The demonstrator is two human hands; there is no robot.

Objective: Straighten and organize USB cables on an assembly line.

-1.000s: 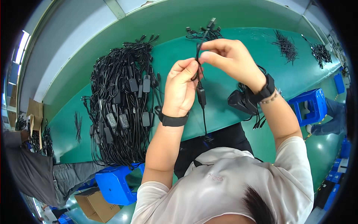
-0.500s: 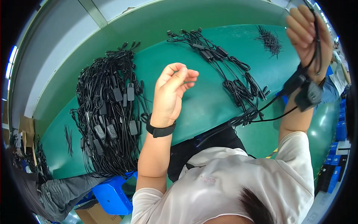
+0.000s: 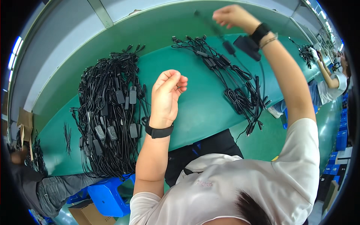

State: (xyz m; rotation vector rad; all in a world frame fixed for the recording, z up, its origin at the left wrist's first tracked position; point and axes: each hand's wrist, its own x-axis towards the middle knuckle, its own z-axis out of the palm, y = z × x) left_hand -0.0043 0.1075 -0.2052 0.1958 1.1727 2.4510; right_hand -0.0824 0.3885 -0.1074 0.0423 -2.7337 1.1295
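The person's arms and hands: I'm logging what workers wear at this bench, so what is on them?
Both forearms are bare, with no gloves on the left hand or the right hand. Each wrist carries a black band, like a watch or fitness strap; the right wrist's band has a thin bracelet beside it. Short white sleeves of a T-shirt cover the upper arms.

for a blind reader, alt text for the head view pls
A person's right hand lifts a black cable above a green table; the left hand hovers empty, loosely curled, beside a big cable pile.
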